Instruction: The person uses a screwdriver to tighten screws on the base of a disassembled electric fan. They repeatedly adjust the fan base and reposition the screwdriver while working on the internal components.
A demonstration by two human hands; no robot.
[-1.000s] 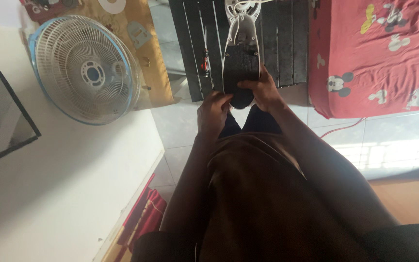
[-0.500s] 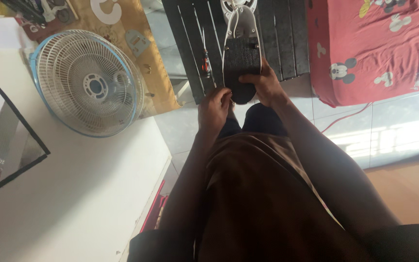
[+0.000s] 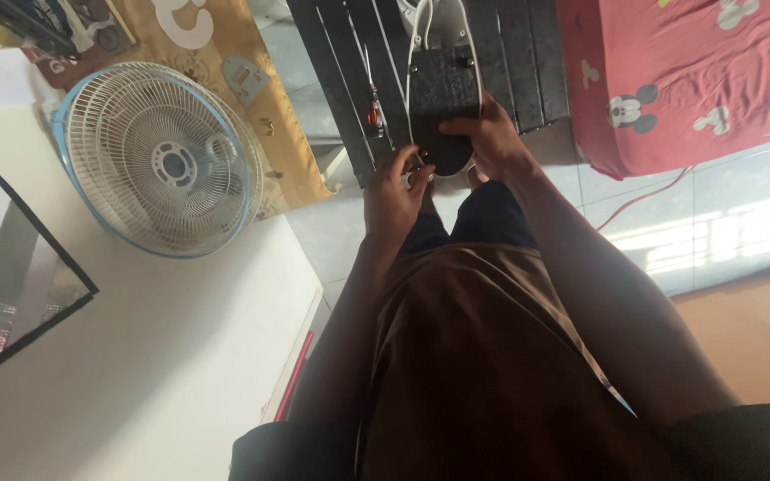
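Black shoe sole (image 3: pixel 443 107) gripped at heel: right hand (image 3: pixel 492 138) fingers clamped on its side, left hand (image 3: pixel 392 191) fingertips pinched at heel's lower edge. Shoe held upside down over dark slatted bench (image 3: pixel 349 80). Fan (image 3: pixel 160 160) well left on white table (image 3: pixel 135 356); red cloth (image 3: pixel 688 80) right.

Head cam, steep down, close over lap.

Matt black textured rubber sole on the shoe (image 3: pixel 443 98); dark slatted wood on the pallet (image 3: pixel 528 62); white plastic fan grille (image 3: pixel 162 165); printed red cloth bedsheet (image 3: pixel 697 71); smooth white bench (image 3: pixel 135 356).
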